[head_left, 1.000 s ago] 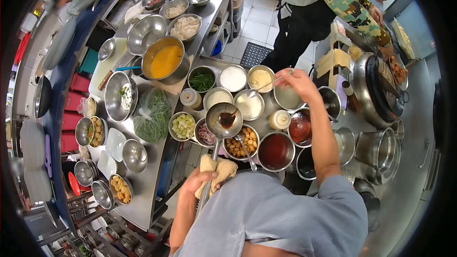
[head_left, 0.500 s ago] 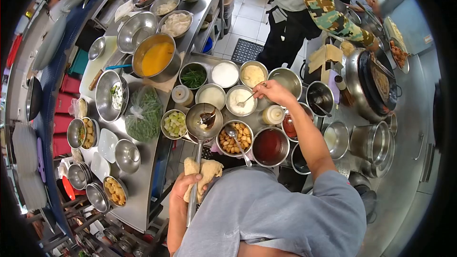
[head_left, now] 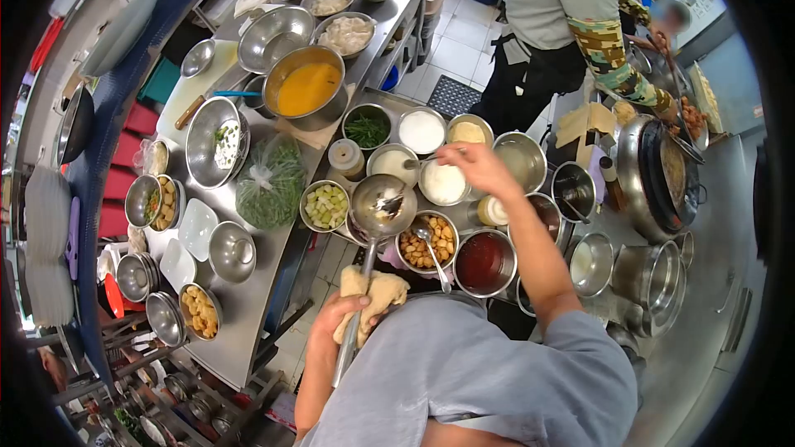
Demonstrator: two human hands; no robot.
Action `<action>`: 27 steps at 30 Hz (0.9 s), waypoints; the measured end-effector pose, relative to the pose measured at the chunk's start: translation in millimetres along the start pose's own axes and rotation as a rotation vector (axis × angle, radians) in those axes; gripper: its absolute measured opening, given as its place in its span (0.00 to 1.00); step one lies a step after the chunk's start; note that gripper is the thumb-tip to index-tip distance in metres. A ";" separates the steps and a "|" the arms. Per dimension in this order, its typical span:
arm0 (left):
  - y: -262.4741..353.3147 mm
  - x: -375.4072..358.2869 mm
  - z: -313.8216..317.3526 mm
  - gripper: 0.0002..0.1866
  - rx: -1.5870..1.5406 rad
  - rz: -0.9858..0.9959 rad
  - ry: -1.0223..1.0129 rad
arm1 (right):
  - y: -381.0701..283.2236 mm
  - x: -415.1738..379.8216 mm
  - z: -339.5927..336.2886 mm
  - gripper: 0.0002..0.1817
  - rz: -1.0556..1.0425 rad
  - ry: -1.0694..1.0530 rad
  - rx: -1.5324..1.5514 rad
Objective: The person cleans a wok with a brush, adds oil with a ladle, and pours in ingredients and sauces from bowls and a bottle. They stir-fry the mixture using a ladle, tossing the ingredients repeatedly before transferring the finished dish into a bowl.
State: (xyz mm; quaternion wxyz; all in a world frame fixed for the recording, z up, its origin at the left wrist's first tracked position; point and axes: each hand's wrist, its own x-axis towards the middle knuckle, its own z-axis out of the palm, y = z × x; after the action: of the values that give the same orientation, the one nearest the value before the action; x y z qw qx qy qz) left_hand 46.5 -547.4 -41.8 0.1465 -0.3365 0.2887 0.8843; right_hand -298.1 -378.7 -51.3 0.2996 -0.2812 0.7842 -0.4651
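My left hand point(head_left: 335, 316) is closed around the long handle of a metal ladle point(head_left: 377, 230), with a tan cloth point(head_left: 383, 291) bunched against it. Dark liquid and a white clump lie in the ladle's bowl. My right hand point(head_left: 484, 170) pinches a small spoon point(head_left: 411, 164), its tip to the left, above where two pots of white contents meet. One is the pot of white powder point(head_left: 445, 184) just below the hand; the other pot point(head_left: 392, 156) stands to its left. Close by the ladle are a bowl of cut green vegetable point(head_left: 325, 206) and a pot of browned chunks point(head_left: 431, 250) with a spoon in it.
A pot of red sauce point(head_left: 484, 263) and a squeeze bottle point(head_left: 492, 211) stand near my right forearm. To the left, a counter holds a pot of orange liquid point(head_left: 308, 87), bagged greens point(head_left: 272, 182) and several bowls. A co-worker point(head_left: 551, 12) works at the upper right beside a wok point(head_left: 662, 165).
The spoon has come up out of the white powder and swung left toward the neighbouring pot. The white clump in the ladle looks more spread. The whole view has shifted slightly.
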 end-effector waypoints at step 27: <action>-12.0 -37.8 -12.7 0.30 -0.105 0.146 0.050 | -16.2 52.7 50.7 0.52 -0.204 0.293 -0.895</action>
State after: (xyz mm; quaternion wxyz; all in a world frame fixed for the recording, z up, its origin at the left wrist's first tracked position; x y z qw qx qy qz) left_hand 86.1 -548.1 -28.8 0.0566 -0.3437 0.2690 0.8979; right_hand -293.2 -451.7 -67.4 -0.0114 -0.3893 0.9098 -0.1436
